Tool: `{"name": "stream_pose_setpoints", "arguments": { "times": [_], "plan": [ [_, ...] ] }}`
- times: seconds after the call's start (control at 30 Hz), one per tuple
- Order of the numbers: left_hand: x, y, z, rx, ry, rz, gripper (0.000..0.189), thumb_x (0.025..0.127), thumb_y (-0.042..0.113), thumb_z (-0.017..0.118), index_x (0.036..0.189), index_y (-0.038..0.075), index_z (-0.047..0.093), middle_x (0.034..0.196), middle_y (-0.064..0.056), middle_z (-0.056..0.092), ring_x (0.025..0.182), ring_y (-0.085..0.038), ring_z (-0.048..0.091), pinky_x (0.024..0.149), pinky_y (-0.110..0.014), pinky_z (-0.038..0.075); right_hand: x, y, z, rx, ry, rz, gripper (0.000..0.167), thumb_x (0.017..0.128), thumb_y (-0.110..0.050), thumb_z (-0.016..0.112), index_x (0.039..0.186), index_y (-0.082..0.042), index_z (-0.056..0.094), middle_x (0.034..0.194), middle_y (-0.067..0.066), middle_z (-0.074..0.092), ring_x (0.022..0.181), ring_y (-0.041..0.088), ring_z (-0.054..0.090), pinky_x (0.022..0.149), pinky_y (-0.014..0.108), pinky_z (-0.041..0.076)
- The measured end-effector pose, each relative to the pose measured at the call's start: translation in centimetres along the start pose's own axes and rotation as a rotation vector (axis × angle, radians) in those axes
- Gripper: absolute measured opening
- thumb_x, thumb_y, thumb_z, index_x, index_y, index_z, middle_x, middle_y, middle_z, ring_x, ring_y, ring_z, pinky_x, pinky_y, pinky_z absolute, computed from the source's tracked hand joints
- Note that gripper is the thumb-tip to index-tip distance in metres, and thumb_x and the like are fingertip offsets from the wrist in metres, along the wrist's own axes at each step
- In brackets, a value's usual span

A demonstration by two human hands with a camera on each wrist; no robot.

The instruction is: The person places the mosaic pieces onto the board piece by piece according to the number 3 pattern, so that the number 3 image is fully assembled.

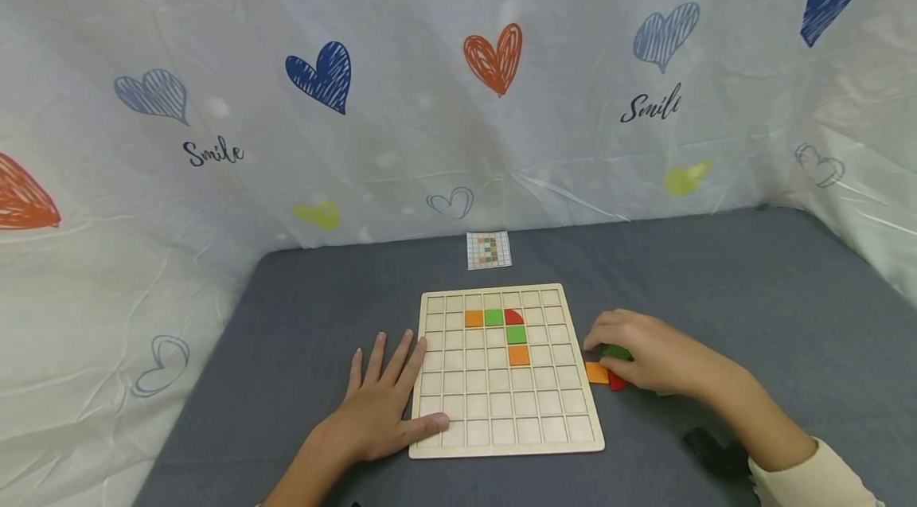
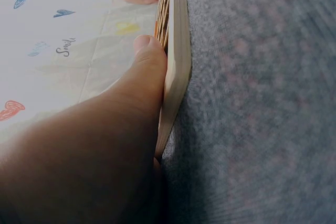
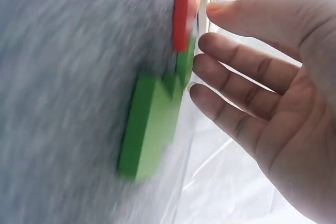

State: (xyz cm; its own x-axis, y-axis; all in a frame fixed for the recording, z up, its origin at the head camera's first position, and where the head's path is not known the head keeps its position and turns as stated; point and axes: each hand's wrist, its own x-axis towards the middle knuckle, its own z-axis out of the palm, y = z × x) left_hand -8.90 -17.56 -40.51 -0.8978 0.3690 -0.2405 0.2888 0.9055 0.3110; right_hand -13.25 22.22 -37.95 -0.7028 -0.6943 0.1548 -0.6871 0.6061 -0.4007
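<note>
A wooden grid board (image 1: 501, 407) lies on the table, bearing an orange tile (image 1: 474, 319), a green tile (image 1: 494, 317) and a red rounded tile (image 1: 513, 317) in a row, with a second green tile (image 1: 516, 334) and a second orange tile (image 1: 519, 355) below the red one. My left hand (image 1: 380, 411) lies with fingers spread at the board's left edge, thumb on its corner area. Over loose tiles at the right edge hovers my right hand (image 1: 645, 352), fingers bent, thumb and fingertips apart. Beneath it are green tiles (image 3: 144, 129) and a red tile (image 3: 182, 14).
A small printed pattern card (image 1: 489, 251) lies behind the board. A loose orange tile (image 1: 596, 372) touches or nearly touches the board's right edge. Near the right forearm is a dark object (image 1: 709, 447), its kind unclear. A white curtain (image 1: 401, 133) with hearts hangs behind the grey table.
</note>
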Motion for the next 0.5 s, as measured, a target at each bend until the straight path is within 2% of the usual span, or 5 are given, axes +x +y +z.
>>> {"name": "stream_pose_setpoints", "arguments": {
  "times": [0.13, 0.23, 0.33, 0.5],
  "plan": [
    [0.1, 0.0, 0.1, -0.005, -0.003, -0.004, 0.109, 0.083, 0.087, 0.042, 0.164, 0.023, 0.008, 0.168, -0.005, 0.001, 0.15, -0.041, -0.012, 0.111, -0.069, -0.007, -1.1, 0.8, -0.2, -0.021, 0.033, -0.022, 0.025, 0.083, -0.003, 0.081, 0.102, -0.019, 0.075, 0.104, -0.011, 0.064, 0.093, 0.013, 0.06, 0.076, 0.034, 0.054],
    [0.1, -0.1, 0.2, -0.007, 0.007, 0.001, 0.108, 0.084, 0.086, 0.044, 0.164, 0.022, 0.009, 0.168, -0.006, 0.001, 0.149, -0.042, -0.012, 0.111, -0.069, -0.008, -2.0, 1.3, -0.4, -0.028, 0.036, -0.004, 0.027, 0.081, -0.004, 0.082, 0.102, -0.02, 0.074, 0.104, -0.012, 0.064, 0.093, 0.013, 0.059, 0.075, 0.035, 0.054],
    [0.0, -0.3, 0.4, -0.011, 0.024, 0.016, 0.107, 0.085, 0.083, 0.047, 0.164, 0.022, 0.009, 0.168, -0.007, 0.002, 0.149, -0.043, -0.011, 0.111, -0.069, -0.009, -2.6, 1.7, -0.8, -0.024, 0.013, 0.035, 0.029, 0.08, -0.008, 0.084, 0.104, -0.02, 0.074, 0.105, -0.012, 0.063, 0.094, 0.013, 0.059, 0.076, 0.036, 0.054],
    [0.2, -0.6, 0.7, -0.006, 0.025, 0.014, 0.108, 0.084, 0.085, 0.045, 0.164, 0.023, 0.005, 0.168, -0.005, -0.001, 0.149, -0.041, -0.013, 0.111, -0.068, -0.011, -3.3, 1.9, -1.4, -0.025, -0.07, 0.135, 0.035, 0.078, -0.017, 0.088, 0.109, -0.018, 0.072, 0.105, -0.01, 0.06, 0.093, 0.013, 0.057, 0.077, 0.038, 0.053]
  ]
}}
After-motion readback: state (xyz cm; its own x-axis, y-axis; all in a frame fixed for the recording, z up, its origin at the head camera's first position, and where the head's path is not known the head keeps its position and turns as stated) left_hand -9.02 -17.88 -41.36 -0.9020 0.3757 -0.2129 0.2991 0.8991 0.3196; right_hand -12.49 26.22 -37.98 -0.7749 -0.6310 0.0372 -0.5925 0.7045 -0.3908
